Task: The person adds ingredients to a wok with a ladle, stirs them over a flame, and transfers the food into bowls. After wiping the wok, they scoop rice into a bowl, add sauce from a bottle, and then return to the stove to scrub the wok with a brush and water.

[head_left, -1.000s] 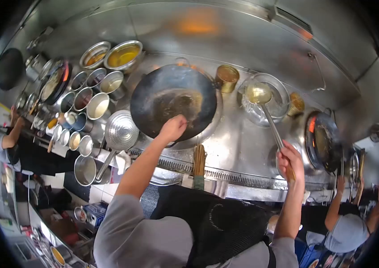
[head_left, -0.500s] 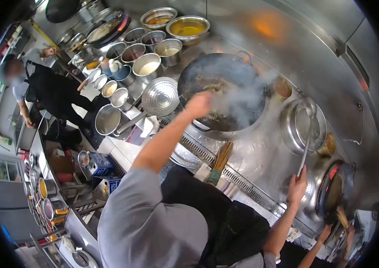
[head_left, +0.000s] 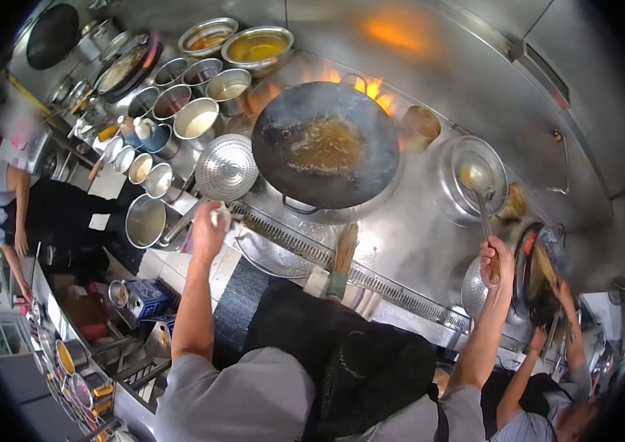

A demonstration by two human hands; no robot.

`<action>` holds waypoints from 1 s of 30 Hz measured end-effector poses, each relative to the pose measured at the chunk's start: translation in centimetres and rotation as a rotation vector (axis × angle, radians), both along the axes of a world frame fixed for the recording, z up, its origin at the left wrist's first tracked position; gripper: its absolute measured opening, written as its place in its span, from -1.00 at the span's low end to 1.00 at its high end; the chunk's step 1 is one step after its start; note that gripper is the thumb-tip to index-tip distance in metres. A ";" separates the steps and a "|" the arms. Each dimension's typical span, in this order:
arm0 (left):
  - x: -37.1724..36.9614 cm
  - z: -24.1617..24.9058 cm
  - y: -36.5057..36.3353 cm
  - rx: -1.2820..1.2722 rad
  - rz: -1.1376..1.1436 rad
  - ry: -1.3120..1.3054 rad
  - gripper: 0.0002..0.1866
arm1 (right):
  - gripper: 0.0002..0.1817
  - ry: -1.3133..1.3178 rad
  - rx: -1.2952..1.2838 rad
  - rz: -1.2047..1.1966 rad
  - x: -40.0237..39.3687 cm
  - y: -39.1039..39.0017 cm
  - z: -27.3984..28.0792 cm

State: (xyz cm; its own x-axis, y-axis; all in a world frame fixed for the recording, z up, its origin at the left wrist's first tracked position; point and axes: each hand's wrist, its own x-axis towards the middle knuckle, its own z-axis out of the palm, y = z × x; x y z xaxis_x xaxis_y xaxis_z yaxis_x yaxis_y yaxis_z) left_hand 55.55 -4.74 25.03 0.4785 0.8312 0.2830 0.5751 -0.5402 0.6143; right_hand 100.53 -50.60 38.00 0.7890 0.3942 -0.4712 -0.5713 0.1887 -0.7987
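Observation:
My left hand (head_left: 208, 234) is closed on a white cloth (head_left: 220, 214), just in front of the perforated strainer (head_left: 227, 167). Fingers of my right hand (head_left: 497, 263) wrap round the handle of a ladle (head_left: 485, 215). The ladle's bowl is down in a round metal basin (head_left: 501, 163) on the right of the stove. Between my hands and farther back sits a black wok (head_left: 272, 180), with bubbling brown liquid (head_left: 325, 145) in it. Flames (head_left: 376, 96) rise behind the wok.
Several metal pots of sauces and liquids (head_left: 197, 118) stand at the left. A bamboo brush (head_left: 344, 254) lies at the stove's front edge. On the right, another person's hands (head_left: 564, 295) work by a second wok (head_left: 538, 303). One more person (head_left: 69, 214) stands at the far left.
My left hand has moved from over the wok back to the left and now grips the cloth. The ladle's bowl has lowered into the basin. Steam has thinned and flames show behind the wok.

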 end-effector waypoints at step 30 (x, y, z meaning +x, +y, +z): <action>8.4 9.3 -1.2 -0.542 -0.409 -1.064 -0.67 | -0.18 -1.216 -1.165 0.693 -24.3 16.4 -17.3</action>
